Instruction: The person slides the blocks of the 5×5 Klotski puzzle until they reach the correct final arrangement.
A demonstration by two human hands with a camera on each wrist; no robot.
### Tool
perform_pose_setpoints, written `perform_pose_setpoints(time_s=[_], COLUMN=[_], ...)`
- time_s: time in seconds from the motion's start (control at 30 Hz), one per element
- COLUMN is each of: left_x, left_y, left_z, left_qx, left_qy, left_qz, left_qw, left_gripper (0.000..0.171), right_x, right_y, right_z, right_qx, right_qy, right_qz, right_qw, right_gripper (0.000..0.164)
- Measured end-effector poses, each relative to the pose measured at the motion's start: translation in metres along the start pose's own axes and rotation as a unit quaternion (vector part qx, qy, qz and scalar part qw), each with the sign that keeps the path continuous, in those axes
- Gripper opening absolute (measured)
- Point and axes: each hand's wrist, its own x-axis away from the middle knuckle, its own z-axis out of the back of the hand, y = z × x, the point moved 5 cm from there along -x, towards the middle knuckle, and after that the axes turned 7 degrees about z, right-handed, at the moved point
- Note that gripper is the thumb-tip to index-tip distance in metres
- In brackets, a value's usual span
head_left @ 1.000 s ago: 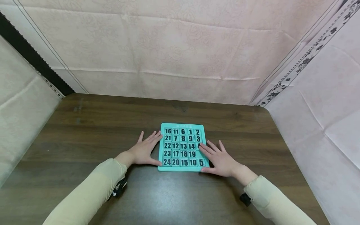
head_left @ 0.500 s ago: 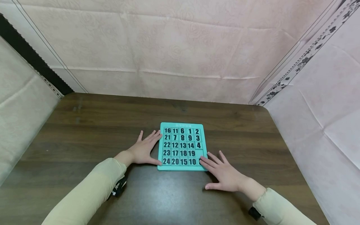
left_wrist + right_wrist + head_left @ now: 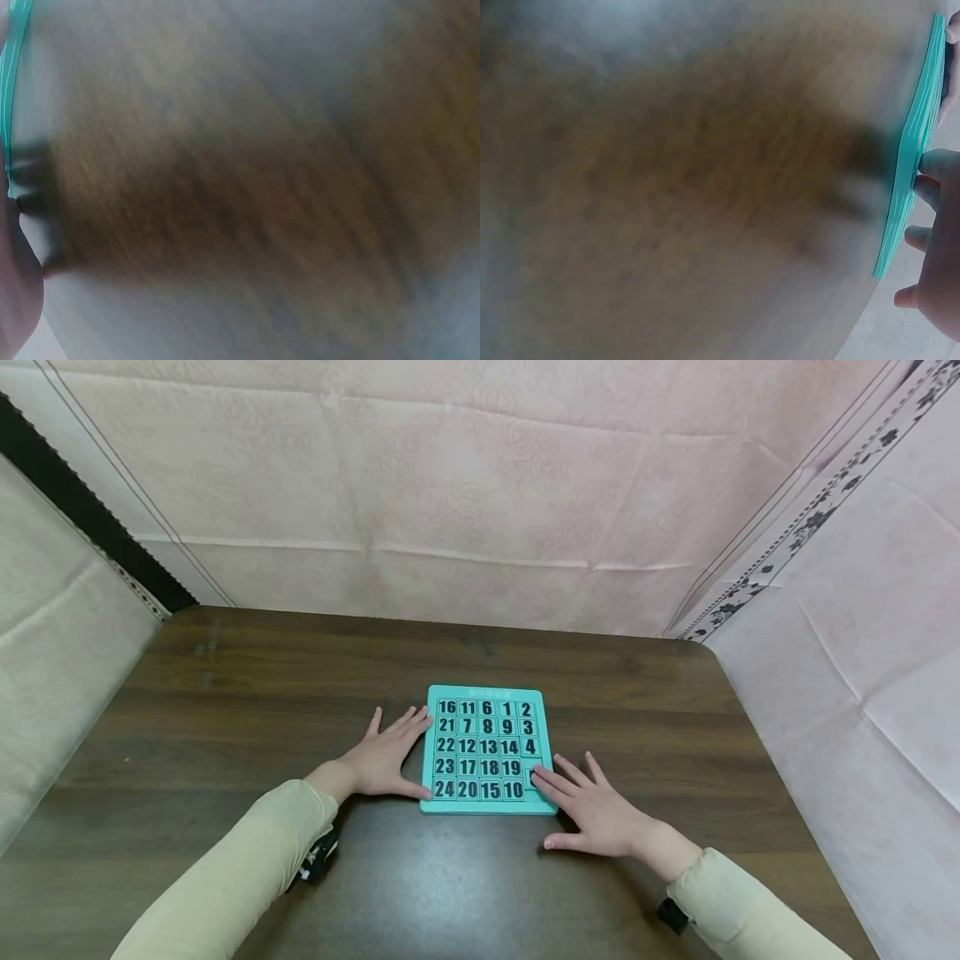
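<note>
A turquoise sliding number puzzle [image 3: 487,747] lies flat on the table, its tiles in rows of black numerals. My left hand [image 3: 381,764] rests along its left edge, fingers spread and straight, thumb at the lower left corner. From the right, my right hand [image 3: 596,814] reaches over with straight fingers. A fingertip touches a tile in the right column below the 4, covering most of its numeral. The bottom right slot shows no tile. In the right wrist view, the puzzle's edge [image 3: 907,157] is seen side-on by the fingers; the left wrist view catches only a strip of edge [image 3: 10,67].
The brown wooden table [image 3: 315,660] has rounded far corners. Pale patterned cloth [image 3: 465,485] hangs behind it and on both sides. A dark band [image 3: 90,502] runs down the left cloth. Black wrist devices [image 3: 318,856] sit below both sleeves.
My right hand drew back from the 4 tile to the bottom right corner, then moved slightly up. The 5 tile slid up from the bottom right slot. My left hand stayed put.
</note>
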Motion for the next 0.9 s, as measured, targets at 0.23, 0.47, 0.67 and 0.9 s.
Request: perform_pose_setpoints(time_s=[0.23,0.47,0.67,0.9], left_x=[-0.001,-0.001,-0.002,-0.002], left_y=[0.001,0.0,-0.001,-0.002], left_z=[0.001,0.0,-0.002,-0.003], left_qx=[0.002,0.003,-0.001,-0.002], left_qy=[0.0,0.002,0.0,0.002], left_qz=[-0.002,-0.004,0.001,0.003], left_qw=[1.0,1.0,1.0,1.0], left_gripper=[0.116,0.116,0.117,0.117], right_x=[-0.008,-0.012,-0.013,-0.016], right_y=[0.006,0.01,0.003,-0.016], right_z=[0.003,0.004,0.005,0.0], right_qx=[0.014,0.011,0.004,0.004], right_qy=[0.002,0.001,0.016,0.021], right_qz=[-0.01,-0.016,0.002,0.062], right_qw=[1.0,1.0,1.0,0.998], right_gripper=[0.084,0.085,0.085,0.085])
